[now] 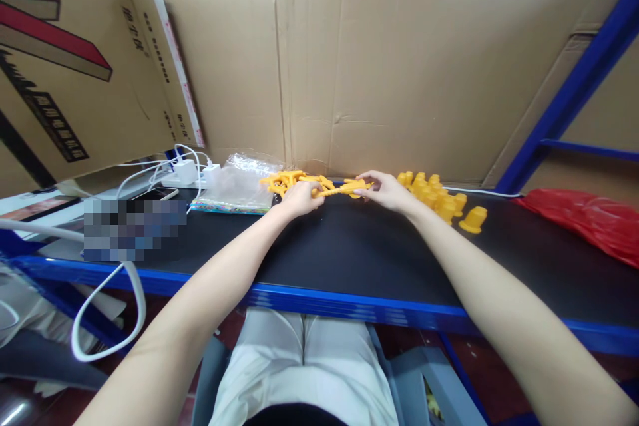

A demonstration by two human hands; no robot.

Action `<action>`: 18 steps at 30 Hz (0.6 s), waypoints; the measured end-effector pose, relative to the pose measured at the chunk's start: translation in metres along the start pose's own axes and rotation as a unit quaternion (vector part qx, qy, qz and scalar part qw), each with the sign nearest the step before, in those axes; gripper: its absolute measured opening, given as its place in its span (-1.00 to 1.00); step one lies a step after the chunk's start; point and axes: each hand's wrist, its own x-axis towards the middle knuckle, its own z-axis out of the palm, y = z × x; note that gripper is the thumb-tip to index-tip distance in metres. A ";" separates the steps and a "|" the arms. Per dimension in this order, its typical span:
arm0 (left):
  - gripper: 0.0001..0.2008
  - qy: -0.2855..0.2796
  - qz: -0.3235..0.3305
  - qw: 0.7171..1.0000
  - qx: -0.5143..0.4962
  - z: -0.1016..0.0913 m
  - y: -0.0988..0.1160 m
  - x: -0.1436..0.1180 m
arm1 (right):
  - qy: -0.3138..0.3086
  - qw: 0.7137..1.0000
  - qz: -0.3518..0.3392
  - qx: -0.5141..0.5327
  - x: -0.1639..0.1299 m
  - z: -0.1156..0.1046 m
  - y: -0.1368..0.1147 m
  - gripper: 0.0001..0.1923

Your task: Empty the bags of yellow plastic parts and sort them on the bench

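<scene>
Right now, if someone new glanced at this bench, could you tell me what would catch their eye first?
Most likely the bright yellow plastic piece held between the left hand and the right hand at the far edge of the black worktop. A heap of yellow cone-shaped parts lies just right of the hands, with more yellow pieces and a clear plastic bag to their left. The tall cardboard wall behind frames it all.

Small workshop or packing station, improvised inside blue metal shelving (574, 90). Black work surface (349, 246) on a shelf level, flattened cardboard (374, 66) lining the back and left as walls. Batch of identical yellow plastic parts (436, 196) piled on the surface, clear plastic bag (239, 183) alongside, red bag (589, 219) at right. White chargers and cables (184, 170) at left.
</scene>
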 end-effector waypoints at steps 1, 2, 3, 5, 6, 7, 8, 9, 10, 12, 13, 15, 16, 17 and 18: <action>-0.74 -0.001 -0.005 1.000 -0.009 0.000 0.000 0.000 | 0.012 1.000 -0.014 -0.024 0.000 -0.001 -0.001 -0.59; -0.74 -0.002 -0.008 1.000 -0.012 -0.001 0.001 0.000 | 0.022 0.998 -0.027 -0.045 0.000 -0.002 -0.002 -0.59; -0.74 -0.003 -0.008 1.000 -0.009 -0.001 0.001 0.000 | 0.027 0.997 -0.037 -0.059 -0.001 -0.002 -0.002 -0.58; -0.74 -0.003 -0.001 1.000 0.008 0.000 0.001 -0.001 | 0.023 0.996 -0.047 -0.069 -0.001 -0.003 -0.003 -0.56; -0.74 0.000 0.004 1.000 0.017 0.000 0.001 -0.001 | 0.018 0.996 -0.049 -0.069 -0.002 -0.003 -0.003 -0.55; -0.74 0.004 0.010 1.000 0.024 0.000 0.001 -0.001 | 0.014 0.996 -0.048 -0.069 -0.002 -0.003 -0.002 -0.55; -0.75 0.009 0.014 0.999 0.031 0.000 0.001 -0.002 | 0.012 0.996 -0.049 -0.072 -0.002 -0.003 -0.001 -0.56; -0.75 0.014 0.018 0.999 0.036 0.000 0.001 -0.002 | 0.011 0.996 -0.052 -0.078 -0.002 -0.002 0.000 -0.57; -0.75 0.020 0.021 0.999 0.040 -0.001 0.001 -0.002 | 0.011 0.995 -0.056 -0.086 -0.002 -0.002 0.001 -0.58; -0.76 0.036 0.025 0.998 0.051 -0.002 0.001 -0.002 | 0.011 0.993 -0.063 -0.101 -0.002 0.000 0.004 -0.61; -0.76 0.044 0.026 0.997 0.056 -0.003 0.001 -0.002 | 0.007 0.993 -0.063 -0.103 -0.001 0.002 0.005 -0.62; -0.77 0.055 0.025 0.996 0.060 -0.004 0.001 -0.002 | -0.003 0.996 -0.050 -0.074 0.000 0.005 0.008 -0.63; -0.77 0.057 0.023 0.996 0.060 -0.004 0.000 -0.002 | -0.010 0.998 -0.037 -0.049 0.000 0.006 0.010 -0.63; -0.77 0.056 0.022 0.996 0.058 -0.004 0.000 -0.001 | -0.019 0.999 -0.022 -0.020 0.001 0.007 0.012 -0.63; -0.77 0.054 0.020 0.997 0.055 -0.003 -0.001 -0.001 | -0.032 0.999 -0.004 0.009 0.001 0.008 0.013 -0.62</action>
